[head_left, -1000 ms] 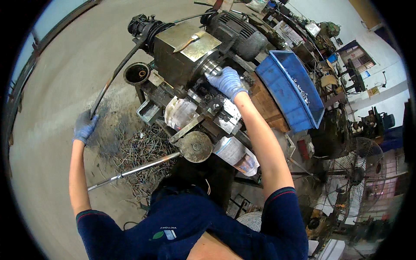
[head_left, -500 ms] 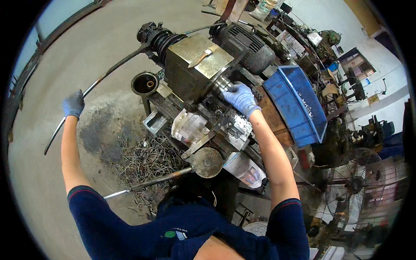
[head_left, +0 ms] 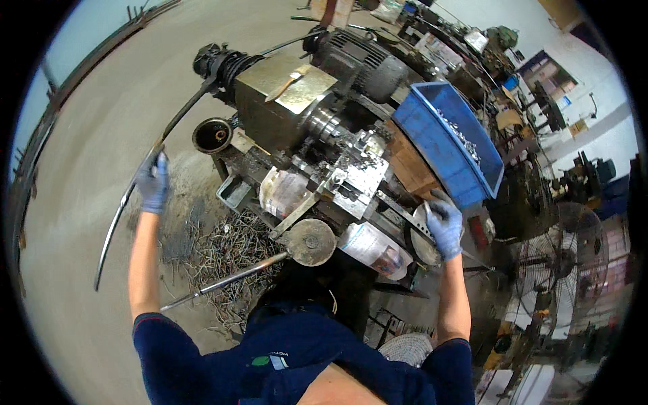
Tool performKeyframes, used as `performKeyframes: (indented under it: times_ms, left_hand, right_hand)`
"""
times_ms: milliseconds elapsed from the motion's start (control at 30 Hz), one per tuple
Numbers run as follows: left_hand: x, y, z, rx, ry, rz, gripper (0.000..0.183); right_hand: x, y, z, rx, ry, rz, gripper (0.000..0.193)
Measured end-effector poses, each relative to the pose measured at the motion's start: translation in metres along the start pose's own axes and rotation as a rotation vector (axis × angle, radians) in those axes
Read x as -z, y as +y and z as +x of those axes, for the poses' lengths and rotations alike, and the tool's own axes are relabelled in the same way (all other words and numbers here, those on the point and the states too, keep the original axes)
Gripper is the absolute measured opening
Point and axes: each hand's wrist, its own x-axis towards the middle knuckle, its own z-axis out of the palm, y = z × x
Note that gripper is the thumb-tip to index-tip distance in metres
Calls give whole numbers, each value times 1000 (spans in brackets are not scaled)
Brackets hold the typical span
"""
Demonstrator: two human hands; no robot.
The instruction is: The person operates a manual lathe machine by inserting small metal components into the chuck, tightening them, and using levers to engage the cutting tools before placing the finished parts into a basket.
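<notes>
Head view: gloved left hand [head_left: 154, 185] at far left, set against a long, curved, smooth metal lever bar [head_left: 182, 116] that runs from the machine's upper left down past the hand; fingers lie along it, but cannot tell how tightly they close. Gloved right hand [head_left: 445, 229] sits beside a round metal handwheel [head_left: 425, 246], fingers loosely bent; cannot tell whether they grip its rim. Between the hands, a boxy, oil-stained headstock [head_left: 266, 118] with a wooden-handled brush [head_left: 287, 86] on its brassy top; a shiny stepped cylindrical spindle nose [head_left: 322, 125] juts from its side. Finned dark motor [head_left: 364, 64] behind. Rough brown wooden board [head_left: 412, 162] fills the strip between the bright, chip-strewn slide plate [head_left: 354, 182] and a scuffed blue plastic crate [head_left: 442, 158], whose sloped wall bounds the right hand's room above. Leftward, smooth grey floor [head_left: 88, 135] spreads beyond the bar; tangled wiry scrap [head_left: 226, 250] heaps nearer the machine. Handwheel's right part hides behind the glove. Far right, a wire-cage fan [head_left: 563, 263] looks smeared; the fisheye's black rim cuts the corners, and the lower machine vanishes in shadow.
</notes>
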Motion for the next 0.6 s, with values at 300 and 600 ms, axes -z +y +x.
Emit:
performKeyframes:
  times_ms: [300,600]
  left_hand:
    - [-167,-52,-64,-90,-921,695,33]
    - [-137,-6,-36,-161,-1004,777,34]
  right_hand:
    - [53,99,-139,-514,112,-11,14]
    - [84,189,-162,-618,159,-77,24]
